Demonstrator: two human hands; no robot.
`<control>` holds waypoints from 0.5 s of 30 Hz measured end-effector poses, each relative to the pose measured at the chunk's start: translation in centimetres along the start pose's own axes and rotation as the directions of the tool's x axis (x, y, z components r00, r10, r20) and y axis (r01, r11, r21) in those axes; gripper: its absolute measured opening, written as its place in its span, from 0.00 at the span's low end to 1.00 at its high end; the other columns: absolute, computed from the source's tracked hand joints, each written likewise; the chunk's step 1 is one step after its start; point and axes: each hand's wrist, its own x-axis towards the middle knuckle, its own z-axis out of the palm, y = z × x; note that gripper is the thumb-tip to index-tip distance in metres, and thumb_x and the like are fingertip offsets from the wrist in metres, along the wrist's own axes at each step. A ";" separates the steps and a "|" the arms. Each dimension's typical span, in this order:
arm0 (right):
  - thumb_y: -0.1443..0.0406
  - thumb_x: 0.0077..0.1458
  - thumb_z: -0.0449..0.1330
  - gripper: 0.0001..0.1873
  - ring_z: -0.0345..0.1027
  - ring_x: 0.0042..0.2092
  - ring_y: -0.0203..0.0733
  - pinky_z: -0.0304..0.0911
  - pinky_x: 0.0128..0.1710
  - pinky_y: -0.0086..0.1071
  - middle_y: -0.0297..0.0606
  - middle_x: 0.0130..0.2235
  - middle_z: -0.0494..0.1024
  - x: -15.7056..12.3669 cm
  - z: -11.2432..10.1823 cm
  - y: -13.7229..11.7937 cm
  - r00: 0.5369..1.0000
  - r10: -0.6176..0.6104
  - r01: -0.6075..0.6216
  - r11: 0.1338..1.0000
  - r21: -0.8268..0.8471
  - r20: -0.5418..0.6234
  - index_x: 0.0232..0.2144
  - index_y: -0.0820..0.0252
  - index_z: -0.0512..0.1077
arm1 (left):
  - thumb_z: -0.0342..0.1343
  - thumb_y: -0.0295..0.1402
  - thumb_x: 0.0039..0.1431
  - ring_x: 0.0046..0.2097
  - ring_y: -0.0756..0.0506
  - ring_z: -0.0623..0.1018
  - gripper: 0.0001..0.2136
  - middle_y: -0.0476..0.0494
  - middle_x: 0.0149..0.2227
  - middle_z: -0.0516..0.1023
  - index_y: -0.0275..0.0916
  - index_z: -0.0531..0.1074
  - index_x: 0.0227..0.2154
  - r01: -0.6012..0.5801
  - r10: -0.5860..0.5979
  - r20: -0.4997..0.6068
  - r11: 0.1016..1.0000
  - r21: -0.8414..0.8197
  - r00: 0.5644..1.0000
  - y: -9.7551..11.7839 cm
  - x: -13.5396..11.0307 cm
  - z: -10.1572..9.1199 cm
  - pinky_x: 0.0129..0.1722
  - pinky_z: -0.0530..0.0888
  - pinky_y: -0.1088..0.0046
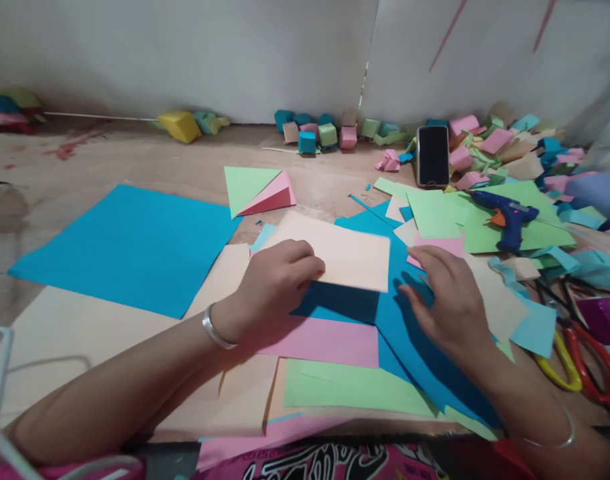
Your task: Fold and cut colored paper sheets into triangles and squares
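Observation:
My left hand [282, 277] pinches the near edge of a pale peach sheet of paper [355, 257], lifted a little above the pile. To its right, my right hand [447, 300] hovers with thumb and fingers apart, holding nothing. Beneath both hands lie blue paper [405, 333], a pink strip [329, 341] and a light green sheet [355, 388]. A large blue sheet [135, 247] rests on peach paper [99, 333] at the left. Beyond the held sheet is a green folded piece [249, 185] beside a pink folded piece [272, 195].
A blue glue gun [507, 213] lies on green paper at the right, with scissors [592, 363] nearer me. A phone [433, 157] leans before a heap of paper scraps [505, 150]. Small paper cubes [307, 142] line the wall, and a yellow cube [181, 127] sits farther left.

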 end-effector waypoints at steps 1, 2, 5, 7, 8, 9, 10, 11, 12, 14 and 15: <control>0.68 0.59 0.58 0.25 0.63 0.56 0.55 0.60 0.52 0.46 0.51 0.57 0.70 -0.1 -0.2 -0.6 0.997 -0.077 0.076 0.996 -0.048 -0.014 0.58 0.56 0.62 | 0.48 0.23 0.60 0.33 0.47 0.70 0.09 0.45 0.31 0.73 0.38 0.71 0.29 -0.039 0.038 0.015 0.995 0.092 0.999 0.6 -0.2 0.1 0.29 0.63 0.70; 0.69 0.57 0.60 0.28 0.61 0.58 0.55 0.58 0.53 0.47 0.49 0.60 0.67 -0.3 -0.4 -1.3 0.987 -0.162 0.159 0.983 -0.091 -0.024 0.59 0.53 0.61 | 0.48 0.23 0.60 0.31 0.47 0.68 0.09 0.45 0.30 0.72 0.37 0.71 0.28 -0.074 0.067 0.048 0.985 0.155 0.997 1.3 -0.3 0.2 0.28 0.62 0.69; 0.71 0.58 0.60 0.23 0.66 0.51 0.48 0.58 0.48 0.43 0.36 0.57 0.73 -0.8 -0.8 -2.7 0.927 -0.375 0.367 0.915 -0.167 -0.015 0.53 0.46 0.68 | 0.47 0.24 0.62 0.29 0.47 0.65 0.10 0.45 0.29 0.71 0.37 0.70 0.28 -0.176 0.151 0.131 0.964 0.201 0.980 3.3 -0.6 0.4 0.26 0.61 0.69; 0.72 0.59 0.58 0.18 0.68 0.46 0.45 0.58 0.43 0.41 0.32 0.49 0.79 -1.0 -0.7 -2.4 0.907 -0.421 0.417 0.893 -0.171 0.014 0.48 0.48 0.72 | 0.46 0.22 0.63 0.29 0.47 0.66 0.11 0.45 0.29 0.71 0.37 0.71 0.29 -0.228 0.206 0.118 0.949 0.216 0.971 3.9 -0.6 0.4 0.26 0.61 0.70; 0.72 0.59 0.57 0.16 0.69 0.44 0.45 0.57 0.41 0.41 0.32 0.47 0.81 -0.9 -0.6 -1.9 0.913 -0.407 0.405 0.899 -0.168 0.026 0.47 0.50 0.73 | 0.46 0.22 0.63 0.30 0.47 0.67 0.11 0.45 0.29 0.72 0.37 0.71 0.30 -0.234 0.215 0.102 0.944 0.233 0.971 3.8 -0.6 0.3 0.27 0.61 0.70; 0.73 0.60 0.56 0.15 0.69 0.44 0.45 0.57 0.41 0.41 0.32 0.45 0.81 -0.9 -0.5 -1.1 0.929 -0.370 0.370 0.913 -0.172 0.031 0.45 0.51 0.74 | 0.46 0.21 0.63 0.30 0.47 0.67 0.11 0.46 0.29 0.72 0.37 0.72 0.30 -0.228 0.214 0.083 0.940 0.254 0.973 3.6 -0.6 0.3 0.27 0.62 0.70; 0.73 0.60 0.55 0.14 0.70 0.45 0.46 0.57 0.40 0.41 0.33 0.44 0.82 -0.8 -0.3 -0.3 0.947 -0.320 0.321 0.929 -0.183 0.036 0.44 0.53 0.75 | 0.46 0.21 0.63 0.31 0.47 0.68 0.11 0.46 0.29 0.73 0.37 0.72 0.30 -0.213 0.203 0.064 0.937 0.276 0.977 3.2 -0.6 0.2 0.28 0.62 0.70; 0.73 0.60 0.55 0.13 0.70 0.45 0.47 0.57 0.40 0.41 0.34 0.44 0.82 -0.7 -0.1 0.5 0.964 -0.264 0.267 0.944 -0.192 0.041 0.42 0.53 0.75 | 0.47 0.20 0.63 0.31 0.47 0.68 0.12 0.45 0.29 0.74 0.37 0.73 0.30 -0.186 0.180 0.047 0.937 0.295 0.982 2.8 -0.6 0.1 0.28 0.62 0.70; 0.72 0.61 0.54 0.13 0.71 0.45 0.48 0.58 0.40 0.41 0.35 0.43 0.82 -0.6 0.1 1.2 0.977 -0.210 0.215 0.958 -0.192 0.049 0.40 0.54 0.76 | 0.47 0.21 0.63 0.32 0.47 0.69 0.12 0.45 0.29 0.74 0.37 0.73 0.29 -0.154 0.150 0.035 0.939 0.307 0.988 2.3 -0.6 0.0 0.29 0.62 0.70; 0.72 0.61 0.53 0.14 0.72 0.45 0.48 0.59 0.40 0.41 0.37 0.42 0.82 -0.4 0.4 2.3 0.989 -0.134 0.142 0.977 -0.161 0.061 0.38 0.54 0.77 | 0.48 0.24 0.64 0.32 0.47 0.69 0.12 0.45 0.30 0.75 0.37 0.73 0.28 -0.083 0.080 0.022 0.953 0.292 0.997 1.5 -0.5 -0.1 0.29 0.63 0.69; 0.72 0.61 0.53 0.15 0.72 0.45 0.48 0.60 0.41 0.41 0.37 0.42 0.82 -0.4 0.5 2.6 0.991 -0.116 0.124 0.983 -0.138 0.062 0.38 0.54 0.78 | 0.48 0.26 0.65 0.33 0.47 0.70 0.11 0.45 0.30 0.75 0.37 0.73 0.28 -0.051 0.046 0.023 0.962 0.270 0.999 1.2 -0.4 -0.1 0.30 0.63 0.69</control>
